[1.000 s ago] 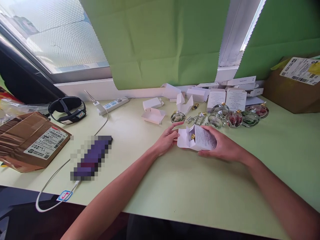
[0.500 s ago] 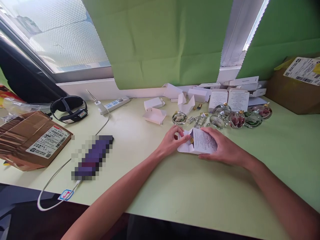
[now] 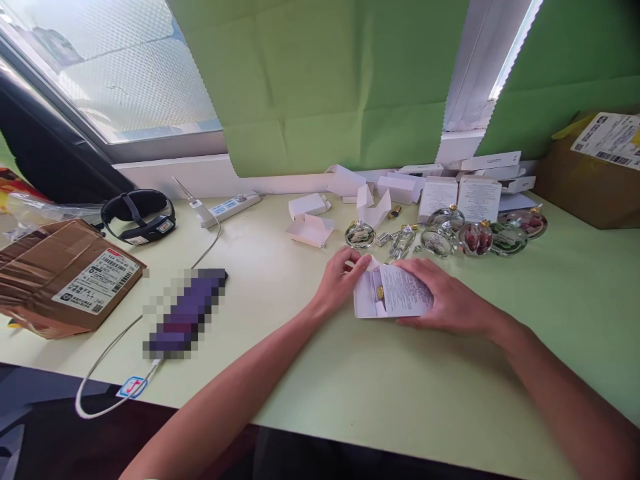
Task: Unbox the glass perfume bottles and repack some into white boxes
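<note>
- Lying on its side mid-surface [image 3: 350, 373], a small white carton [image 3: 395, 297] with printed text on top; end flaps open toward the left.
- Gold cap [image 3: 380, 292] of a bottle shows in the carton's open mouth; the rest of the bottle is hidden inside.
- Right hand [image 3: 450, 303] rests over the carton's right half, fingers closed around its body.
- Left hand [image 3: 340, 280] sits at the open end, fingers curled and pinching the upper flap.
- Behind the hands: a row of round glass bottles [image 3: 475, 237], out of their boxes, standing on the surface near each other.
- Farther back by the sill: more white cartons [image 3: 457, 197], some upright and shut, some open and empty [image 3: 310, 230].
- Far left: brown parcel [image 3: 65, 277], sealed, with a label.
- Far right: cardboard box [image 3: 590, 173], contents not visible.
</note>
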Available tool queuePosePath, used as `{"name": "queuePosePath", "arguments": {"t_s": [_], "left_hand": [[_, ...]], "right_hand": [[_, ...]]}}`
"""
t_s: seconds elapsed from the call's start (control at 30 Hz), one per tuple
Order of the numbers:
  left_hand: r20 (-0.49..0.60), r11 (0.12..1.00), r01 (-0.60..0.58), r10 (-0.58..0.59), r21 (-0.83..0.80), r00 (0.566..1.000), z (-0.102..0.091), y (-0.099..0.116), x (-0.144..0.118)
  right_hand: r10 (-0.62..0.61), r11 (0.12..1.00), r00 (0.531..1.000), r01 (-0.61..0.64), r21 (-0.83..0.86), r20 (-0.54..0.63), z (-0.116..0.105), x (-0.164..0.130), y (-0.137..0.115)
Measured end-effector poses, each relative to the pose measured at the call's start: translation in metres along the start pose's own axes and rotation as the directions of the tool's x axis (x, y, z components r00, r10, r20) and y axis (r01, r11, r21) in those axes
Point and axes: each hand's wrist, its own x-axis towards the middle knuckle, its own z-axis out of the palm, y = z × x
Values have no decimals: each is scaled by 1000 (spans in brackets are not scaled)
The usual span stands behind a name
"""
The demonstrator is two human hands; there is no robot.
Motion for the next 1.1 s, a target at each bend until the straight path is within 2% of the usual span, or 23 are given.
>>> {"name": "queuePosePath", "arguments": {"t_s": [0.1, 0.2, 0.33, 0.53, 0.77, 0.97, 1.1], "left_hand": [[-28, 1000, 2, -3, -16, 1000, -1, -1, 1], [-67, 991, -116, 120, 64, 991, -1, 4, -2], [11, 954, -240, 242, 178, 970, 1, 10, -8], [105, 942, -258, 241, 215, 965, 2, 12, -12], [118, 943, -229, 206, 241, 971, 2, 11, -11], [59, 927, -269, 263, 262, 963, 0, 9, -10], [91, 924, -283, 269, 256, 959, -4, 13, -8]], "right_hand": [[13, 1000, 1000, -13, -7, -14, 2, 1, 0], [55, 999, 997, -55, 2, -49, 3, 1, 2], [119, 993, 985, -118, 17, -122, 3, 1, 5], [197, 980, 963, -197, 21, -185, 5, 3, 5], [193, 981, 963, -196, 7, -190, 6, 4, 5], [214, 976, 950, -215, 21, -225, 8, 4, 7], [225, 973, 945, -228, 14, -239, 8, 4, 7]]}}
